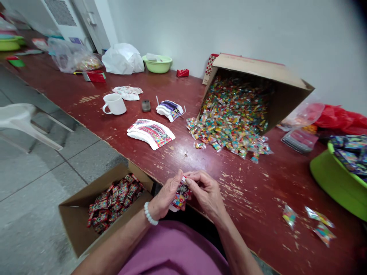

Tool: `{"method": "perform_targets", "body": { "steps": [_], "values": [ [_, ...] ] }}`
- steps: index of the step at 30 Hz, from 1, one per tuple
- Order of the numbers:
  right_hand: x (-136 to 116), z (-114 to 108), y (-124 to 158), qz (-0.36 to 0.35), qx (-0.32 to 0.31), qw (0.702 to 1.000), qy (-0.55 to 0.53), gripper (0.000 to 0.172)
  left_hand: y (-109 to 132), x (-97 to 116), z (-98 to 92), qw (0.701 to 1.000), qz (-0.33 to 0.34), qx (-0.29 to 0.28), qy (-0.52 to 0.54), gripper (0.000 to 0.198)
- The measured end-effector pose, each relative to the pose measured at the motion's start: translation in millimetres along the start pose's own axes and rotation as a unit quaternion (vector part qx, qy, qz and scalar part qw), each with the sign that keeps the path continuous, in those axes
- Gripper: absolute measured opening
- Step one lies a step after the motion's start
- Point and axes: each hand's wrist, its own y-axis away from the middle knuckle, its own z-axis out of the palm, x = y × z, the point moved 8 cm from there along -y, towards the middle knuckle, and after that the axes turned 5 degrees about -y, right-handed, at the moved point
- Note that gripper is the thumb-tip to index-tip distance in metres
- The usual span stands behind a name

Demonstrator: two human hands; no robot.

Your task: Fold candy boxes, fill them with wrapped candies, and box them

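While the left hand (164,194), one white beaded bracelet (149,214) at its wrist, and the right hand (205,191) pinch one red printed packet (180,194) between curled fingers, that packet sits over the edge of one dark red wooden table (243,187), beside one open cardboard box (77,214) of similar packets (114,200).

No legible print on the packet (180,194)
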Motion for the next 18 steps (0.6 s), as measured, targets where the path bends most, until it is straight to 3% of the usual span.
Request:
{"method": "perform_targets", "body": {
  "steps": [3, 7, 11, 13, 15, 18],
  "values": [
    [-11, 1, 2, -0.039, -0.042, 0.996, 0.064, 0.013, -2, -8, 3.9, 0.996, -0.036, -0.030, 0.079, 0.060],
    [-22, 4, 10, -0.106, -0.043, 0.979, 0.170, 0.011, -3, -12, 8.9, 0.987, -0.049, -0.060, 0.140, 0.047],
    [-3, 6, 7, -0.078, -0.068, 0.986, 0.131, 0.015, -4, -8, 1.9, 0.989, -0.033, -0.011, 0.147, 0.048],
    [15, -4, -11, -0.051, -0.067, 0.982, 0.167, 0.021, -3, 0, -5.4, 0.990, -0.007, 0.021, 0.140, 0.048],
    [23, -26, -41, -0.068, -0.003, 0.959, 0.274, 0.028, -2, 9, -11.9, 0.988, 0.012, 0.036, 0.151, 0.047],
    [34, -51, -92, -0.089, 0.048, 0.934, 0.342, 0.035, 4, 11, -14.6, 0.981, 0.002, 0.013, 0.192, 0.048]
  ]
}}
